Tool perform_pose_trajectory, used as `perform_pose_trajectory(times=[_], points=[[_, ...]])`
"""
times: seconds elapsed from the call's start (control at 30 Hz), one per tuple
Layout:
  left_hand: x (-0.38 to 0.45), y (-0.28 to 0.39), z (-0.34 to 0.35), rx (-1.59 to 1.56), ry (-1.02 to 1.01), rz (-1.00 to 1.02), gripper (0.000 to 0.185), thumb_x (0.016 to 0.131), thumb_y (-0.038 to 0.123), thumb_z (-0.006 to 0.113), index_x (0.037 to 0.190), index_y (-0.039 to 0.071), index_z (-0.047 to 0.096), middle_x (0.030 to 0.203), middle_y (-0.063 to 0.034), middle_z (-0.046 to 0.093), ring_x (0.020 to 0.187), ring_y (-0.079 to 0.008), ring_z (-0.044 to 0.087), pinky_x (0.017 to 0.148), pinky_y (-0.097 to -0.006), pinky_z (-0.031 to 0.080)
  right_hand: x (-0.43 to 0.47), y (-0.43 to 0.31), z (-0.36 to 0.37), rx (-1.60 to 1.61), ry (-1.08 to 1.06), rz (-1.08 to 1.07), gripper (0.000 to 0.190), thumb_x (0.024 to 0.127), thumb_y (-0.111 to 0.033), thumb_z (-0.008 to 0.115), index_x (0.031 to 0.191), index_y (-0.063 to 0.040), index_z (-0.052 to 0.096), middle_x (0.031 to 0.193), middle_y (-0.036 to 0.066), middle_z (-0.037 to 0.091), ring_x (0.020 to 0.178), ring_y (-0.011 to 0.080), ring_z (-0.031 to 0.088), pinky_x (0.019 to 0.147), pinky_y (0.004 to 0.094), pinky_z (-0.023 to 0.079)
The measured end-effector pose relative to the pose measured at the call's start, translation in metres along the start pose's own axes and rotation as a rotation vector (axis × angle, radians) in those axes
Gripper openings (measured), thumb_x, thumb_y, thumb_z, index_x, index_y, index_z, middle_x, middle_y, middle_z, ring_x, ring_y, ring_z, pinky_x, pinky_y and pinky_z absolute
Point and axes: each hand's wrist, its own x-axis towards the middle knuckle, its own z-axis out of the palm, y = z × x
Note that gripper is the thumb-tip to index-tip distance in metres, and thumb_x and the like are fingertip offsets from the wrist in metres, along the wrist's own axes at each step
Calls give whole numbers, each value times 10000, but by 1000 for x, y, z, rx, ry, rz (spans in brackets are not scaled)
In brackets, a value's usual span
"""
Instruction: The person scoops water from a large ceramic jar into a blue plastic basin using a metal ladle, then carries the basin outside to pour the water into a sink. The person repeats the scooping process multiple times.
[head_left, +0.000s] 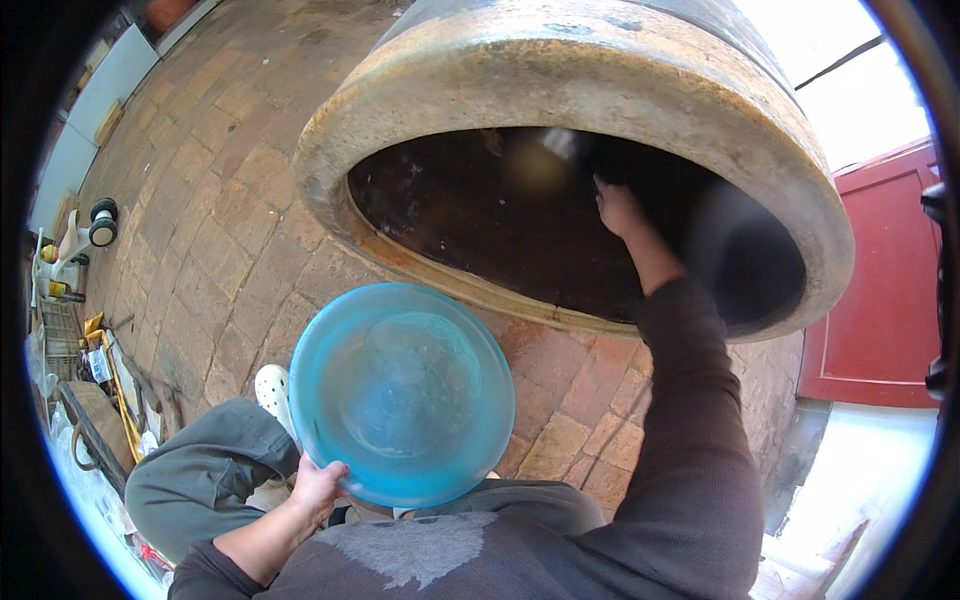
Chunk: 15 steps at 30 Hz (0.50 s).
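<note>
My left hand (319, 484) grips the near rim of a translucent blue plastic basin (401, 390), thumb on top. The basin is tilted over my lap, and no contents can be made out in it. Ahead of me a large earthenware vat (525, 94) leans with its wide mouth facing me. My right hand (616, 206) reaches inside the vat, the forearm passing over its lower rim. Its fingers blend into the dark interior, so whether they hold anything is hidden. A pale, blurred patch shows deep in the vat, left of that hand.
Worn brick paving (232, 225) surrounds the vat. A red panelled door (877, 300) is on the right. At the left are a child's ride-on toy (94, 225), a wicker basket (61, 337) and a handled container (94, 431) among clutter. A white clog (274, 394) shows beside the basin.
</note>
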Motion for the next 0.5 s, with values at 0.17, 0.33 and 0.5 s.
perform_pose_trajectory(times=[0.17,0.33,0.5], points=[[0,3,3,-63,-5,40,492,701,-63,462,1161,32,316,913,-130,532,649,-244,601,390,-296,508,-131,-25,-27,286,-164,73,401,800,-88,455,1198,-36,443,988,255,542,872,365,549,778,418,444],[-1,10,8,-87,-46,2,490,704,-80,442,1163,35,314,930,-136,518,715,-266,601,463,-355,545,-245,-80,-74,931,-290,257,383,822,-149,535,1182,-35,471,904,145,592,779,238,578,702,328,450],[-6,14,8,-64,-78,33,486,709,-86,435,1163,41,315,956,-132,503,768,-268,594,503,-365,555,-300,-122,-135,686,-242,-142,416,788,-110,526,1194,-53,454,1014,195,562,876,297,569,745,365,456]])
